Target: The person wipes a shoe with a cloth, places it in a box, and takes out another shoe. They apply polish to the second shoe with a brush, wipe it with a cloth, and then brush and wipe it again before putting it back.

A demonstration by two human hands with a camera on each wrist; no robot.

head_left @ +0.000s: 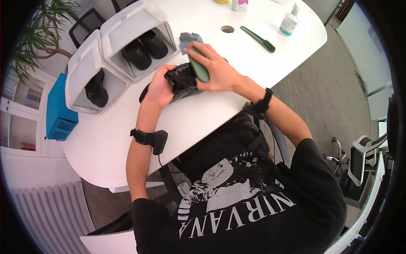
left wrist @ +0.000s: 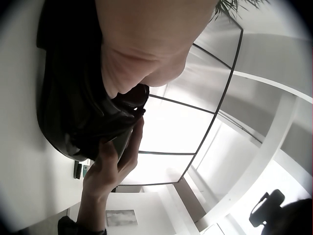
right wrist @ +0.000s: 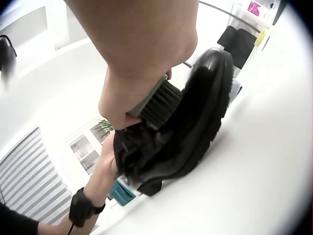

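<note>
A black lace-up shoe (head_left: 182,81) with a chunky sole rests on the white table, seen from its side in the right wrist view (right wrist: 195,122). The left hand (head_left: 159,89) grips the shoe at its ankle end, with part of the fingers hidden. In the right hand (head_left: 218,72) is a green-backed brush (head_left: 198,67), pinched between thumb and fingers. Its dark bristles (right wrist: 164,104) lie against the shoe's upper near the laces.
Beyond the shoe stand two pale shoe boxes (head_left: 134,40) holding black shoes, with a grey cloth (head_left: 190,39) beside them. A long green brush (head_left: 259,40), a pump bottle (head_left: 289,22) and a table hole (head_left: 227,29) are farther right. A blue holder (head_left: 61,111) is at left.
</note>
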